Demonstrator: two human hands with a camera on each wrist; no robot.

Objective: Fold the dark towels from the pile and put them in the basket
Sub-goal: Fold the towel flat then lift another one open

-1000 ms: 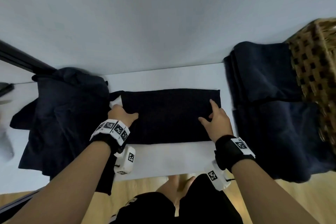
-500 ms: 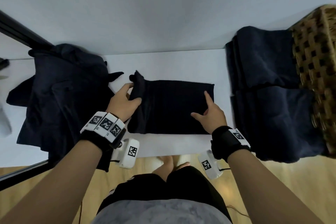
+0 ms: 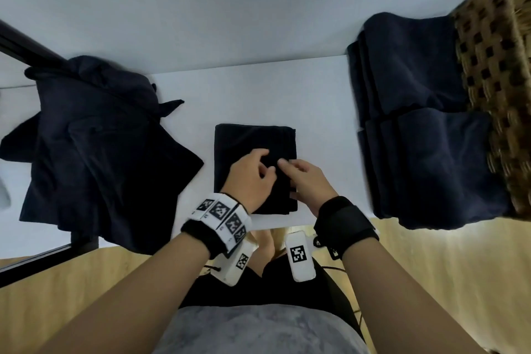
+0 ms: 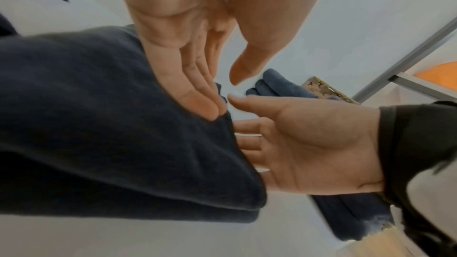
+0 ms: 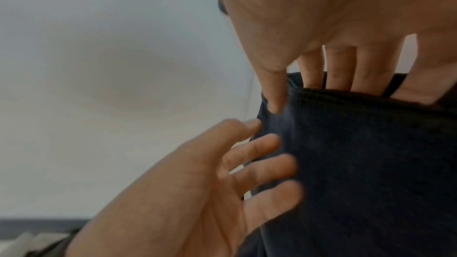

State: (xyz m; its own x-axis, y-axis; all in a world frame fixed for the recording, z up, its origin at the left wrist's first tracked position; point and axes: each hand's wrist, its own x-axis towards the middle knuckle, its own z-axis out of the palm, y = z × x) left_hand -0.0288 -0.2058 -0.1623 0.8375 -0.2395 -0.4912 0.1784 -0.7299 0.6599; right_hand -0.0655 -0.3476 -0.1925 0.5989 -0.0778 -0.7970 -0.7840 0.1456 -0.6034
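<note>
A dark towel [image 3: 250, 141] lies folded into a small rectangle on the white table [image 3: 258, 95], near its front edge. My left hand [image 3: 260, 167] rests on top of it with straight fingers [image 4: 197, 93] pressing the upper layer flat. My right hand [image 3: 296, 172] is at the towel's right edge, fingers slipped under the fold and thumb [image 5: 274, 101] on top, pinching it. The towel [image 5: 371, 163] fills the right wrist view. The loose pile of dark towels [image 3: 94, 146] lies at the left. The wicker basket [image 3: 494, 80] stands at the far right.
Two folded dark blue towels [image 3: 416, 123] lie between the work spot and the basket, the nearer one hanging over the table's front edge. A black frame bar [image 3: 28, 46] runs behind the pile. Wooden floor [image 3: 431, 267] shows below the table edge.
My left hand carried the towel's left end over to the right, halving its width. It now lies flat on top, and my right hand has moved in to pinch the right edge.
</note>
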